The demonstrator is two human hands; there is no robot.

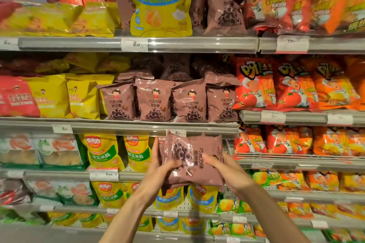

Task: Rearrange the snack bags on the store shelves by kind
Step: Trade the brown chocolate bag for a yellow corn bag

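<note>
Hands hold a small stack of brown chocolate-ring snack bags in front of the shelves, turned sideways so the print runs vertically. The left hand closes on the left edge of the stack, thumb on the front over the picture of the rings; the right hand closes on the right side, thumb pressed on the front face — both grips are wrapped tight on the bags. The stack hangs just below the edge of the middle shelf, partly covering a price tag there. On that shelf, directly above the hands, stands a row of the same brown bags, upright and close together, with yellow bags to their left and orange-red potato stick bags to their right. On the top shelf a large yellow baked corn bag stands in front of more brown bags.
</note>
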